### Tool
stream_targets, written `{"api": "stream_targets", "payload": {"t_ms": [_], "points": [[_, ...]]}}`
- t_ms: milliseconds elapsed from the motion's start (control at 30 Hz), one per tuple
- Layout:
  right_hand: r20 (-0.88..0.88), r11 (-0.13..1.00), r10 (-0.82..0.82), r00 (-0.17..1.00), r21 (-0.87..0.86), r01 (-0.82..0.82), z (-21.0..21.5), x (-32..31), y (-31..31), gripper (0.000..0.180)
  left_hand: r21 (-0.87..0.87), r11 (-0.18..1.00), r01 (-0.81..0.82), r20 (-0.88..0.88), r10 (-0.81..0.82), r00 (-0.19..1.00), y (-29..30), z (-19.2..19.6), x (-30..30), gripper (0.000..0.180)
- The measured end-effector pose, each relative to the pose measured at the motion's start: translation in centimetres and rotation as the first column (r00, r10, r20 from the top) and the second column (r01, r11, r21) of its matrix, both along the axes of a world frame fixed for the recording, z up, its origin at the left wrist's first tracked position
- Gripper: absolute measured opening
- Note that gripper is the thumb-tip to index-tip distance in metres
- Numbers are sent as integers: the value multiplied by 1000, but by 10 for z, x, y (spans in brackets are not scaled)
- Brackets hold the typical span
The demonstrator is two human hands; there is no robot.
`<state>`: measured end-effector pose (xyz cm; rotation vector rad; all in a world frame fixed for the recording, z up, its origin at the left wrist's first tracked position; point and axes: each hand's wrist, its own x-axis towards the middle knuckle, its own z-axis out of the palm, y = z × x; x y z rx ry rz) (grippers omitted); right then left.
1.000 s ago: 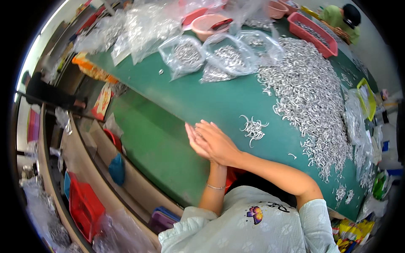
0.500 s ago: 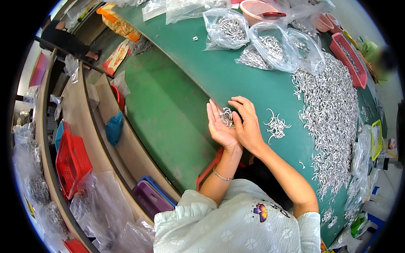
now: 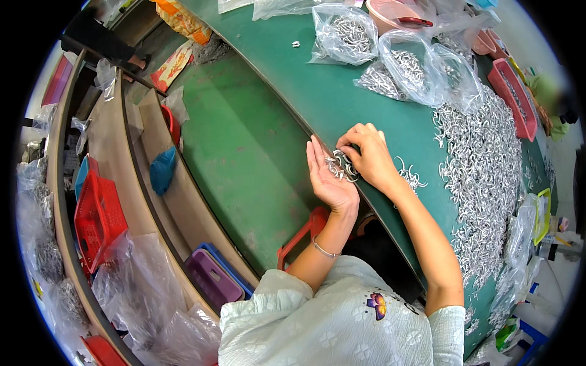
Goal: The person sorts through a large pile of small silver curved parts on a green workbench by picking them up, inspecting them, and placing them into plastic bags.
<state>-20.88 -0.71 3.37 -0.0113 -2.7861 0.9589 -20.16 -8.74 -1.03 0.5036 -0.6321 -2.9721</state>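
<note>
Palm up at the table's edge, my left hand (image 3: 330,183) is cupped with its fingers stretched out, bearing a small heap of curved silver metal pieces (image 3: 339,166). Over that heap bends my right hand (image 3: 370,156), thumb and fingers drawn together at the pieces; what sits between the fingertips is hidden. A small loose cluster of the same curved pieces (image 3: 412,175) lies on the green table (image 3: 299,91), partly behind my right wrist. Farther right spreads a big pile of these pieces (image 3: 479,183).
Clear plastic bags of metal pieces (image 3: 351,36) stand at the far side, near a pink tray (image 3: 516,100). To the left, shelving holds a red basket (image 3: 101,216) and a purple tray (image 3: 210,277). Another person (image 3: 94,39) is at the far left.
My right hand has lifted slightly from the left palm, its fingers now more bent, uncovering more pieces. Both hands appear a little farther right in the view, which has shifted.
</note>
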Motion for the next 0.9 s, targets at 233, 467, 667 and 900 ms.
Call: {"api": "stream_targets", "payload": {"t_ms": [233, 467, 667, 900], "points": [[35, 982, 178, 983, -63, -176, 5, 1, 8, 28, -14, 1000, -8, -12, 8, 1000, 1, 0, 0, 54], [1, 987, 153, 988, 48, -152, 5, 1, 12, 18, 1, 1000, -9, -11, 9, 1000, 2, 3, 0, 55], [-126, 997, 74, 989, 39, -70, -4, 1, 16, 13, 23, 1000, -9, -24, 10, 1000, 1, 7, 1, 55], [-165, 998, 52, 985, 54, -44, -7, 5, 9, 12, 34, 999, -7, 4, 7, 1000, 1, 8, 0, 56]]}}
